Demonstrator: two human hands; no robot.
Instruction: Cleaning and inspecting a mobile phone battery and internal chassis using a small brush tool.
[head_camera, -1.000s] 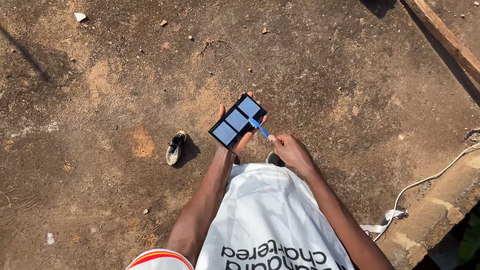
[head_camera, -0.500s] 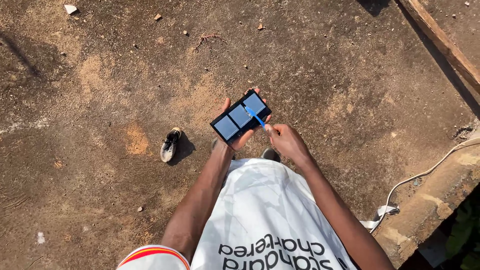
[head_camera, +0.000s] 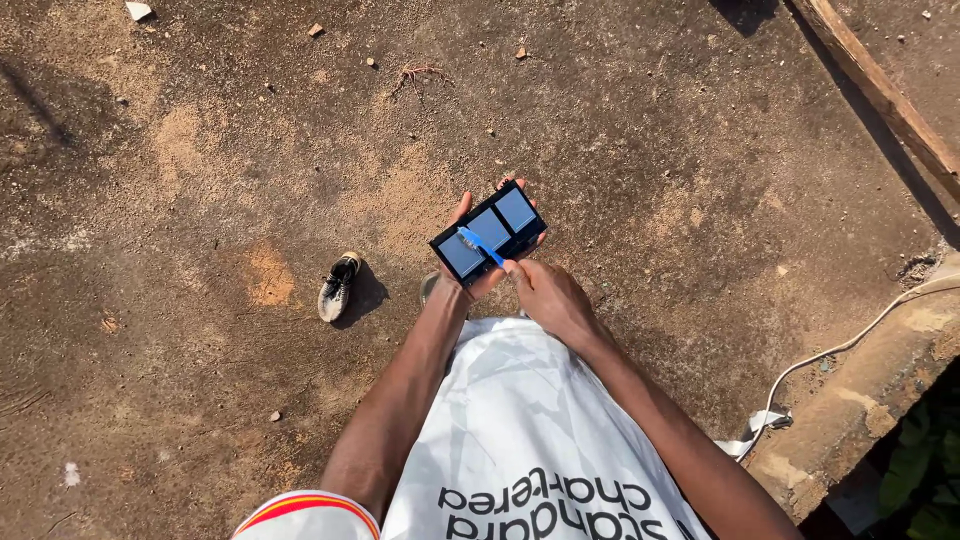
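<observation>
Bare concrete ground (head_camera: 200, 150), left hand (head_camera: 478, 285) cradling dark panel (head_camera: 489, 232), right hand (head_camera: 550, 297) pinching blue brush (head_camera: 481, 246).

Rough dirt ground (head_camera: 200, 150) with a shoe (head_camera: 337, 288), pebbles (head_camera: 315, 30), white cable (head_camera: 850, 345).

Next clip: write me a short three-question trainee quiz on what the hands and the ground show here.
1. True or false: the left hand holds the dark panel from underneath.
2. Which end of the blue brush rests on the panel?
A. the bristle end
B. the handle end
C. neither, it is held clear of the panel
3. What lies on the ground left of the person's arms?

Key:
1. True.
2. A; the right hand grips the handle end.
3. A single shoe, lying apart from both hands.
</observation>
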